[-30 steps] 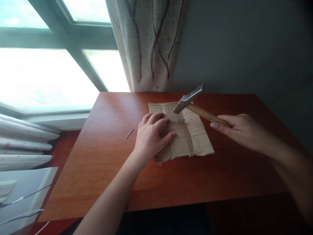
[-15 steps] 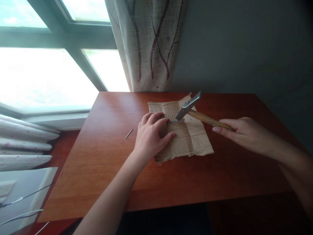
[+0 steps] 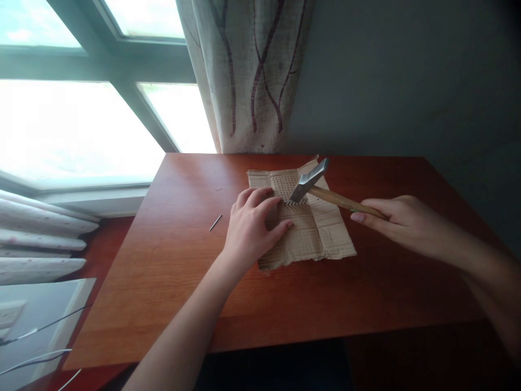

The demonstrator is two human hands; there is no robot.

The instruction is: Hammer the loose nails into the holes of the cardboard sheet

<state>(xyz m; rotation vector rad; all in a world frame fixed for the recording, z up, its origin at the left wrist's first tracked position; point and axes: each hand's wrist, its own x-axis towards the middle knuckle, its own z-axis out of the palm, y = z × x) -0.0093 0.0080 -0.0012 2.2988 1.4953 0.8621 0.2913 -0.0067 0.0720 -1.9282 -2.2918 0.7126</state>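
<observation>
A flat piece of brown cardboard [image 3: 321,231] lies on the reddish wooden table [image 3: 183,282]. Its far part is dotted with small holes, and a row of nails [image 3: 296,202] stands in it. My left hand [image 3: 254,225] rests flat on the cardboard's left side, fingers spread and pressing it down just left of the nails. My right hand [image 3: 401,220] grips the wooden handle of a hammer [image 3: 313,179]. The metal hammer head is tilted down, its face right at the row of nails.
One loose nail [image 3: 215,222] lies on the table left of my left hand. A patterned curtain [image 3: 248,70] hangs behind the table beside a bright window [image 3: 73,125]. A grey wall stands at the back right. White cables [image 3: 36,347] run at the lower left.
The hammer head has come down from above the cardboard onto the row of nails. My right hand dropped slightly with it. My left hand stayed put.
</observation>
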